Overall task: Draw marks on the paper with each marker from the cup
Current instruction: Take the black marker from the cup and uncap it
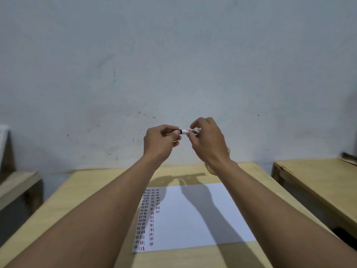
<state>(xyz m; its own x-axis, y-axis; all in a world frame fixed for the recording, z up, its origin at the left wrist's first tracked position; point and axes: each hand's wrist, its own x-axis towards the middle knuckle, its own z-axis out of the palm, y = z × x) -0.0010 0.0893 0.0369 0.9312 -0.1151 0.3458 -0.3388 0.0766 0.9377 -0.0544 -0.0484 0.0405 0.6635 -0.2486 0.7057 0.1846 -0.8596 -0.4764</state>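
I see both hands raised above the wooden desk (81, 190). My left hand (160, 141) pinches the dark end of a white marker (186, 131) held level; my right hand (207, 142) grips its barrel. Paper (197, 215) lies below, dash marks (147, 213) on its left side.

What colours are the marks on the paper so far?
Black and red dashes in columns on the paper, head view.

Head view — forward, downward (wide), over table (92, 190).

Paper (193, 215) on table (77, 200) (marker (188, 131) above)
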